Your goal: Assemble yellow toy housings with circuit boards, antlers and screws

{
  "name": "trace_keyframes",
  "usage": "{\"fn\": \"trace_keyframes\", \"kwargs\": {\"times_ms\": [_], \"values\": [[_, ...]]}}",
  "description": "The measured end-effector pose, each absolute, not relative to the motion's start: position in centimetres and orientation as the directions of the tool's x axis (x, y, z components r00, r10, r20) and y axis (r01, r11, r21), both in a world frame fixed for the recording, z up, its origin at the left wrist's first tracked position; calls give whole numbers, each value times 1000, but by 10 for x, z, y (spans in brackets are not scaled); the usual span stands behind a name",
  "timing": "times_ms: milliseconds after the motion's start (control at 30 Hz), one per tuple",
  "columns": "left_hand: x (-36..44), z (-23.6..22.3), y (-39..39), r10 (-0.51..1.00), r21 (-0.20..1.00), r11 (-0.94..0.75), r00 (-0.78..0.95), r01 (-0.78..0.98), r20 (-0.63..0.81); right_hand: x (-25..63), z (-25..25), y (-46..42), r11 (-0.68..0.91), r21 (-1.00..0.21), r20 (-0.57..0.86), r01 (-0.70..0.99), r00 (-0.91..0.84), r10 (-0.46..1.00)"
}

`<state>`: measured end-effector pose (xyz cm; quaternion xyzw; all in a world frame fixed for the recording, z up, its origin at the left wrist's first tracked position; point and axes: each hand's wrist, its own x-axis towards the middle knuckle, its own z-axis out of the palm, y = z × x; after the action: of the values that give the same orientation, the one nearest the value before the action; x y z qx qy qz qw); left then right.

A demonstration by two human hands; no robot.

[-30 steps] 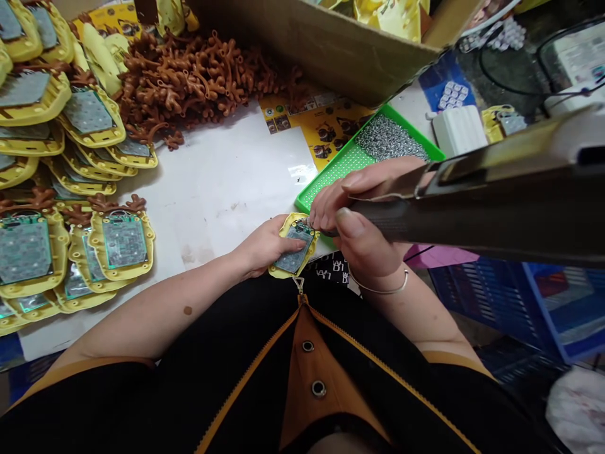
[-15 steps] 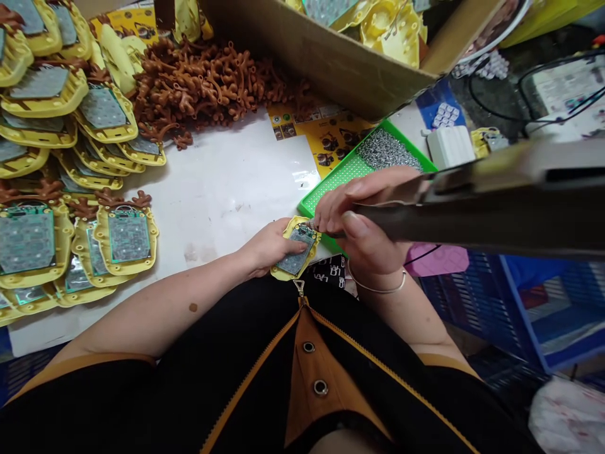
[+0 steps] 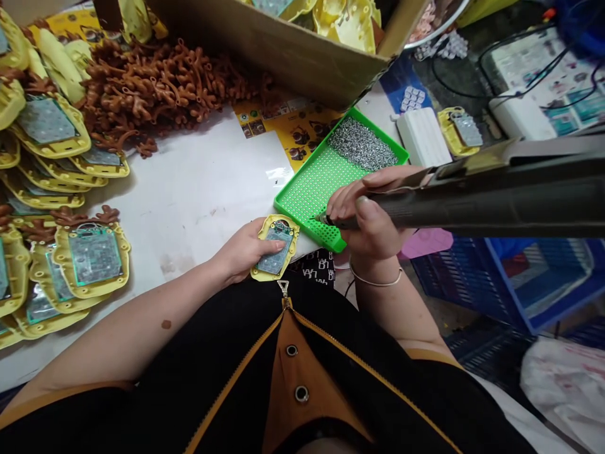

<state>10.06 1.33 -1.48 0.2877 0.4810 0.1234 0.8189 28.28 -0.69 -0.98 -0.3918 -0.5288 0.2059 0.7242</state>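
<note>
My left hand (image 3: 246, 249) grips a yellow plastic shell (image 3: 259, 275) by its left side, thumb lying across the circuit board (image 3: 274, 253) fitted inside it. In my right hand (image 3: 366, 221) is a dark electric screwdriver (image 3: 454, 205), its body reaching off to the right. The screwdriver's tip sits over the near end of a green perforated tray (image 3: 307, 186), apart from the shell. Whether a screw is on the tip is too small to tell. Small silver screws (image 3: 362, 145) are heaped at the tray's far end.
Yellow shells with boards (image 3: 94, 255) are stacked at the left, some with brown antlers. A pile of brown antler pieces (image 3: 174, 88) lies behind, beside a cardboard box (image 3: 283, 47) of yellow parts. Blue crates (image 3: 477, 277) and a white bag (image 3: 567, 384) stand at the right.
The screwdriver tip has come away from the shell and now hovers over the green tray. The shell, still in my left hand, is apart from it. The whole view has shifted a little right.
</note>
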Motion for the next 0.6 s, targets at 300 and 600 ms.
{"fn": "trace_keyframes", "kwargs": {"times_ms": [300, 600], "values": [[102, -13, 15, 467, 584, 806, 500, 99, -729, 282, -19, -6, 599, -794, 600, 107, 302, 741], [97, -14, 13, 505, 596, 803, 504, 23, -701, 297, -10, -23, 396, -917, 397, 51, 218, 892]]}}
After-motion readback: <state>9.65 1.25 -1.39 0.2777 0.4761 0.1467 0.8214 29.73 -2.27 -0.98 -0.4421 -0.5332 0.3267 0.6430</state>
